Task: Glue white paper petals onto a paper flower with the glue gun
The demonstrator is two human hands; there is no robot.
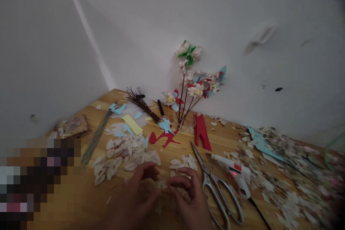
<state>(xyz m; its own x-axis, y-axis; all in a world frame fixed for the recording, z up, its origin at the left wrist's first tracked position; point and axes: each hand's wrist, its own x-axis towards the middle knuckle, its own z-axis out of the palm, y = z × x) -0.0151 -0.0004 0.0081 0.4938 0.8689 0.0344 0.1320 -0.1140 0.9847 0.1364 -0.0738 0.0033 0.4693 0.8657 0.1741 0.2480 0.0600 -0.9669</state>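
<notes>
Petal piece, small and pale, sits at the near middle between the left hand and the right hand. Left thumb and forefinger look apart, right fingertips close together; whether either clamps it, I cannot tell. Farther off, several assembled flowers stand in a clear cup, apparently complete. Loose petals lie heaped nearer and left, and brown stems lie bundled at far left, unused. The glue gun, at right, shows a red light.
</notes>
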